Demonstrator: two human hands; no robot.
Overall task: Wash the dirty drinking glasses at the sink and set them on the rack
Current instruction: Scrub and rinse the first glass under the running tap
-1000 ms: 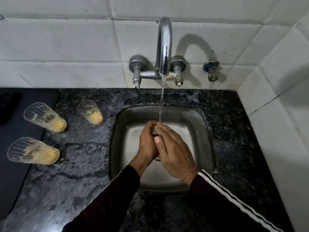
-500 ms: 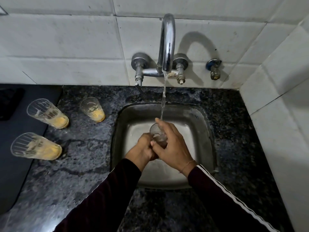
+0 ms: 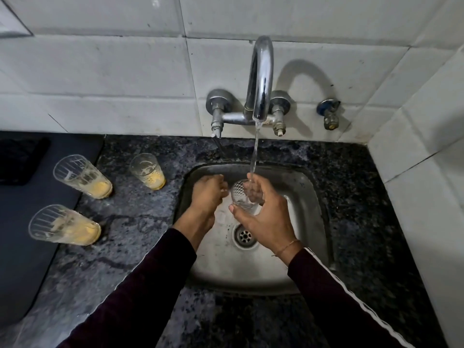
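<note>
My right hand (image 3: 266, 217) grips a clear patterned drinking glass (image 3: 239, 194) over the steel sink (image 3: 319, 197). The glass is tilted with its mouth to the upper left, and water (image 3: 254, 156) from the faucet (image 3: 261, 79) falls onto it and my fingers. My left hand (image 3: 204, 197) hangs just left of the glass with fingers loosely curled and holds nothing. Three dirty glasses with yellow residue stand on the left: one at the back (image 3: 148, 170), one beside it (image 3: 82, 175), and one nearer me (image 3: 64, 224).
A dark mat (image 3: 25, 247) covers the counter's left side, with a black object (image 3: 20, 159) at its far end. Speckled black granite (image 3: 130, 234) surrounds the sink. The drain (image 3: 244, 236) lies below my hands. A small valve (image 3: 329, 114) sticks out of the tiled wall.
My two hands were clasped together on the glass. My left hand has come off it to the left, and my right hand now holds the glass alone under the stream.
</note>
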